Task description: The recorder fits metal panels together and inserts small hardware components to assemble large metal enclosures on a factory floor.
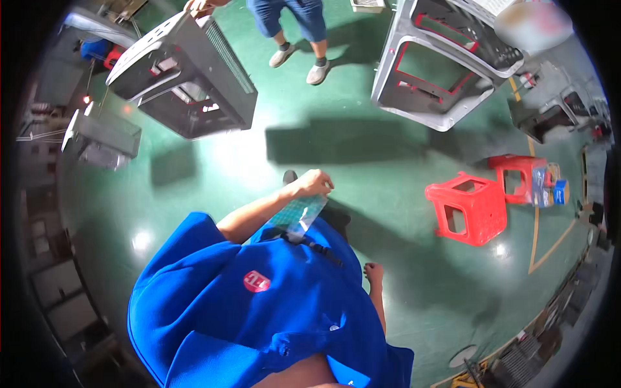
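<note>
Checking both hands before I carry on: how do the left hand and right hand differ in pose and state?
The left hand holds a green sheet; the right hand shows nothing in it. The left hand is out in front of the blue shirt, while the right hand hangs beside it. The left hand also looks larger in view than the right hand. Both are bare.

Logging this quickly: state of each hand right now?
Left hand: closed, holding a see-through sheet.
Right hand: no held thing visible; open or closed can't be told.
</note>
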`<state>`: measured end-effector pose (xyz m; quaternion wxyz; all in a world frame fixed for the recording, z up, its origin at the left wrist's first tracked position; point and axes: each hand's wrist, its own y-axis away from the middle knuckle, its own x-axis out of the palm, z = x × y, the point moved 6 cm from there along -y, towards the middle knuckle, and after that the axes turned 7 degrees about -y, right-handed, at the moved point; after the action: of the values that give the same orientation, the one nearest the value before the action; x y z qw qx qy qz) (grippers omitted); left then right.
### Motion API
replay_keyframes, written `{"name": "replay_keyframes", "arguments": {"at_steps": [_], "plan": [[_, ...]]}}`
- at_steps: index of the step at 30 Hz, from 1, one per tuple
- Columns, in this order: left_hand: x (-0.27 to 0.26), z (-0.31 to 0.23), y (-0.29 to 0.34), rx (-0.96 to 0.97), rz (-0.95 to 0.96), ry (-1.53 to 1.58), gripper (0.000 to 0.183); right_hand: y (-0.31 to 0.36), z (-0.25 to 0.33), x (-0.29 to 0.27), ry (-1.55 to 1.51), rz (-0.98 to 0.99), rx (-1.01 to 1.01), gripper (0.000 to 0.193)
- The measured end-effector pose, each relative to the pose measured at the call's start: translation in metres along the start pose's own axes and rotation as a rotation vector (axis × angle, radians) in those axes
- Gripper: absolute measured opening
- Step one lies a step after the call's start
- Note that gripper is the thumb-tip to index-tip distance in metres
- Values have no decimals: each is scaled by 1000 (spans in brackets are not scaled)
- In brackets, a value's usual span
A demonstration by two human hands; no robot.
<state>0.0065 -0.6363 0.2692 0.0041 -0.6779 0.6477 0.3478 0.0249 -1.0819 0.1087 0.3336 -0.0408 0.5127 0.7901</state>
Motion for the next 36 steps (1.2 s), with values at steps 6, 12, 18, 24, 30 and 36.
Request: {"name": "replay_keyframes", "arguments": {"at_steps": [6,12,18,24,30,36], "plan": [[48,-31,-36,-77,-18,110,26,-9,-70,-83,-81,21,168,18],[42,-35,-61,-131,-141,86,26,-100,-65,-149,174,110,32,18],[-4,-22,-132,-174,-191,-23,28,-164,114,-196,308,-110,-673,17],[-79,20,-247,-197,-335,29,33,-177,256,-229,384,-16,-457,24],[-144,54,-357,-255,-502,-86,53,-204,217,-293,371,-172,-301,23],[-117,116,-359,-183,-697,118,47,-201,130,-352,386,-177,-117,24]]}}
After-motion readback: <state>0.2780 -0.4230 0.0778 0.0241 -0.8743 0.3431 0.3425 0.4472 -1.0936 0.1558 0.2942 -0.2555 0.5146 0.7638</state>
